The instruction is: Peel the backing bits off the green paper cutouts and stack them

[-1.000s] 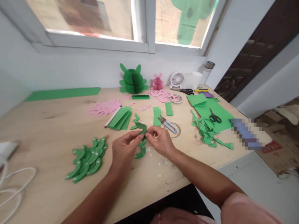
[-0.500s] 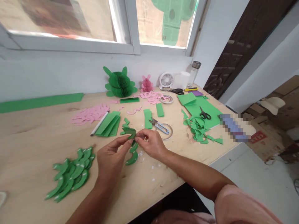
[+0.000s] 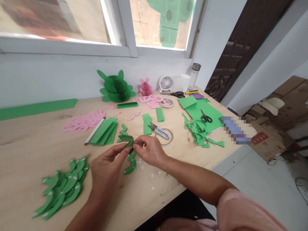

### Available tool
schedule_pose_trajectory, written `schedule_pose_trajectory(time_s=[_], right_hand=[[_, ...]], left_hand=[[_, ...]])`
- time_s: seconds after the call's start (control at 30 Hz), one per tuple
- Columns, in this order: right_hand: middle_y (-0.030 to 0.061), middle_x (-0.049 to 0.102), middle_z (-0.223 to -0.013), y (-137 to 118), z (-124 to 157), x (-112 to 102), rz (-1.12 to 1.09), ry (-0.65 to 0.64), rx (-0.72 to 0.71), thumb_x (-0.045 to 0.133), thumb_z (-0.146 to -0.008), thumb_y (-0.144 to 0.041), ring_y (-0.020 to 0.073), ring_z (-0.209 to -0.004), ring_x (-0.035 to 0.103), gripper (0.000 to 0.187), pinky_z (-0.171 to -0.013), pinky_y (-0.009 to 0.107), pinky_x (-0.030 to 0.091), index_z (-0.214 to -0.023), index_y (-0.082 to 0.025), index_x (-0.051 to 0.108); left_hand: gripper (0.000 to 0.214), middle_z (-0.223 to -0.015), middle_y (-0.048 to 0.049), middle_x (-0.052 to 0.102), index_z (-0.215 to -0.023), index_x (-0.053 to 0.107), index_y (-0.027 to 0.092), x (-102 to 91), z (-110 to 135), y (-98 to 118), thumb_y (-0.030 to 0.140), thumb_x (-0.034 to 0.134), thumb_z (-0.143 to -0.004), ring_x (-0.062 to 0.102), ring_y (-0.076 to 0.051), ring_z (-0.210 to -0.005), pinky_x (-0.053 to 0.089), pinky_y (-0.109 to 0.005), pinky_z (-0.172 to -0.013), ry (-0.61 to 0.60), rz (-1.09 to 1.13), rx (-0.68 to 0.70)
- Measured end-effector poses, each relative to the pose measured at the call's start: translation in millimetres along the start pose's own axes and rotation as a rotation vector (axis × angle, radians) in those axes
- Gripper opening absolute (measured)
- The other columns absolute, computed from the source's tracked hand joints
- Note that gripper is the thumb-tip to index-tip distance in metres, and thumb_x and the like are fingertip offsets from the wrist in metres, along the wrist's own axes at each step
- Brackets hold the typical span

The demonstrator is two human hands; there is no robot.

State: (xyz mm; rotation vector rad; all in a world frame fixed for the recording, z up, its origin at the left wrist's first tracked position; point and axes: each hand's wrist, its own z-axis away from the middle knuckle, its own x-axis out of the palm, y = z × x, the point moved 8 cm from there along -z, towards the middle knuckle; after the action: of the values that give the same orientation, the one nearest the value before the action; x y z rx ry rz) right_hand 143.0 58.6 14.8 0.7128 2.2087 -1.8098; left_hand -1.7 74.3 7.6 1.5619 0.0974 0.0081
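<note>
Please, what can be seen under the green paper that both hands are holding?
Under the green paper, curved green pieces show on the wooden table. The left hand and right hand cover part of that area; whether any touches the held paper cannot be seen.

A bright window [image 3: 126, 29] is up top, with a white wall [image 3: 48, 75] under it. A wooden table [image 3: 29, 150] fills the middle. Dark door [image 3: 250, 32], top right; pale floor [image 3: 262, 189], bottom right.

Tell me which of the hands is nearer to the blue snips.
Right. The right hand is on the near side of the blue snips, slightly left, not touching; the left hand is farther off, left and closer to the person.
</note>
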Motion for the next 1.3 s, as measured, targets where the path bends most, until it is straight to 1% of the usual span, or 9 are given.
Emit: schedule_pose_trajectory(time_s=[0.4,0.57,0.67,0.73,0.93,1.0,1.1,1.2,1.3], right_hand=[[-0.0005,0.064,-0.072,0.9,-0.6,1.3,0.038,-0.041,-0.002,0.058,-0.080,-0.026,0.0100,-0.065,0.055,0.011,-0.060,0.020,0.039,-0.080,-0.018,0.065],[-0.0007,0.064,-0.071,0.4,-0.5,1.0,0.071,-0.048,-0.003,0.057,-0.080,-0.025,0.0102,-0.065,0.055,0.010,-0.061,0.020,0.039,-0.081,-0.018,0.065],[-0.0008,0.064,-0.071,-0.3,-0.4,1.5,0.067,-0.053,-0.005,0.057,-0.080,-0.025,0.0103,-0.065,0.055,0.010,-0.060,0.020,0.039,-0.081,-0.018,0.065],[-0.0011,0.063,-0.070,-1.2,-0.3,1.4,0.066,-0.050,-0.010,0.057,-0.080,-0.024,0.0103,-0.064,0.055,0.010,-0.060,0.020,0.039,-0.080,-0.018,0.065],[-0.0016,0.062,-0.068,-1.9,-0.6,-0.3,0.070,-0.041,0.006,0.058,-0.079,-0.023,0.0101,-0.063,0.054,0.008,-0.060,0.020,0.039,-0.077,-0.018,0.065],[-0.0015,0.062,-0.068,-2.7,-0.6,-1.1,0.059,-0.038,0.002,0.058,-0.079,-0.024,0.0099,-0.063,0.054,0.008,-0.059,0.020,0.039,-0.077,-0.018,0.064],[-0.0015,0.063,-0.069,-4.6,-0.4,-1.0,0.023,-0.039,-0.021,0.058,-0.079,-0.025,0.0098,-0.064,0.055,0.009,-0.060,0.020,0.040,-0.078,-0.018,0.064],[-0.0016,0.063,-0.070,-5.1,-0.1,-0.2,-0.005,-0.040,-0.033,0.058,-0.078,-0.023,0.0096,-0.065,0.056,0.007,-0.061,0.020,0.041,-0.079,-0.018,0.064],[-0.0018,0.063,-0.069,-3.3,0.0,0.6,-0.004,-0.042,-0.018,0.058,-0.078,-0.022,0.0095,-0.064,0.056,0.006,-0.061,0.020,0.041,-0.078,-0.018,0.063]], left_hand=[[0.019,-0.076,0.0005,0.073,-0.071,0.072,0.020,0.0,-2.6,-0.5,0.024,0.074,-0.052,0.064,-0.017,-0.075,0.050,-0.027,-0.076,-0.016,-0.002,0.015],[0.022,-0.078,-0.0016,0.073,-0.074,0.072,0.019,-1.0,-4.0,-4.2,0.026,0.074,-0.053,0.065,-0.020,-0.077,0.051,-0.030,-0.077,-0.021,-0.030,0.038],[0.024,-0.081,-0.0040,0.073,-0.075,0.073,0.017,-0.1,-3.9,-2.6,0.027,0.073,-0.054,0.065,-0.023,-0.080,0.051,-0.034,-0.078,-0.030,-0.033,0.046],[0.024,-0.081,-0.0040,0.073,-0.075,0.073,0.017,0.7,-3.8,-1.7,0.026,0.073,-0.054,0.065,-0.023,-0.081,0.051,-0.034,-0.079,-0.037,-0.034,0.048],[0.023,-0.079,-0.0034,0.073,-0.074,0.072,0.017,-0.6,-2.1,-0.4,0.026,0.074,-0.052,0.066,-0.023,-0.081,0.051,-0.035,-0.081,-0.002,-0.043,0.029],[0.022,-0.079,-0.0032,0.073,-0.072,0.072,0.017,-1.2,-1.2,0.3,0.025,0.074,-0.052,0.066,-0.023,-0.081,0.051,-0.033,-0.080,0.016,-0.032,0.008],[0.023,-0.077,-0.0018,0.073,-0.072,0.072,0.017,-2.7,-0.4,0.0,0.023,0.074,-0.050,0.065,-0.019,-0.075,0.051,-0.029,-0.075,0.049,0.009,-0.038],[0.024,-0.072,-0.0003,0.072,-0.071,0.072,0.017,-1.7,-0.7,-1.4,0.022,0.075,-0.048,0.064,-0.016,-0.069,0.051,-0.025,-0.069,0.038,0.036,-0.080],[0.023,-0.069,0.0004,0.071,-0.069,0.072,0.017,-2.3,-1.2,-2.2,0.021,0.075,-0.047,0.063,-0.014,-0.066,0.050,-0.023,-0.067,0.039,0.056,-0.089]])
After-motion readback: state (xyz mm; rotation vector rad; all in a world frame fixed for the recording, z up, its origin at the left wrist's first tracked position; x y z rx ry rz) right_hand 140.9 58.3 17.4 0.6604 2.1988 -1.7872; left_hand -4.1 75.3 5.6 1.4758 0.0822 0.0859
